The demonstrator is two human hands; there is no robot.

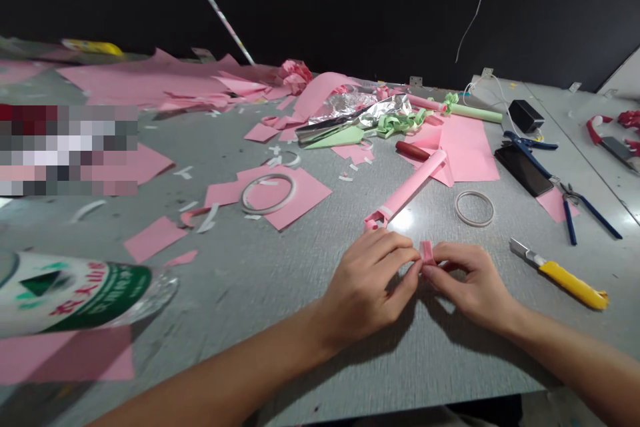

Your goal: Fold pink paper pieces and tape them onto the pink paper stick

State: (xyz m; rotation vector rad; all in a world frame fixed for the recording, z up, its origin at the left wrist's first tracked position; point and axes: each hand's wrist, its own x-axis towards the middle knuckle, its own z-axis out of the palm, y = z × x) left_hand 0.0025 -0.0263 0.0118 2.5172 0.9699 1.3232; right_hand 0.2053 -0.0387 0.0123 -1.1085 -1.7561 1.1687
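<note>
A small pink paper bit (427, 251) is low on the grey worktop (260, 280), a bit right of the middle, pinched btwn both hands. The left hand (370, 283) grips its left side w/ thumb & first finger closed on it. The right hand (470, 279) grips the other side the same way, fingers curled in, tips tight on the paper. Both hands rest on the worktop & their tips nearly touch.

Just behind the left hand lies a long pink paper tube (411, 189), slanting up & to the right, its curly cut end nr the knuckles. Behind the right hand is a thin white tape ring (474, 193), flat on the worktop. To the right of that hand lies a yellow cutter knife (563, 275), metal end pointing at the hand, not touching it.

Further back: a big pink sheet (470, 150), a red pen (413, 151) at its edge, a black phone (523, 170) & blue pliers (567, 195). Crumpled silver foil (357, 113) & green paper curls (400, 123) are nr the far side. A 2nd tape ring (244, 197) lies on a pink square to the left. Far left, close up, a plastic bottle (80, 293) w/ a green & white label lies on its side.
</note>
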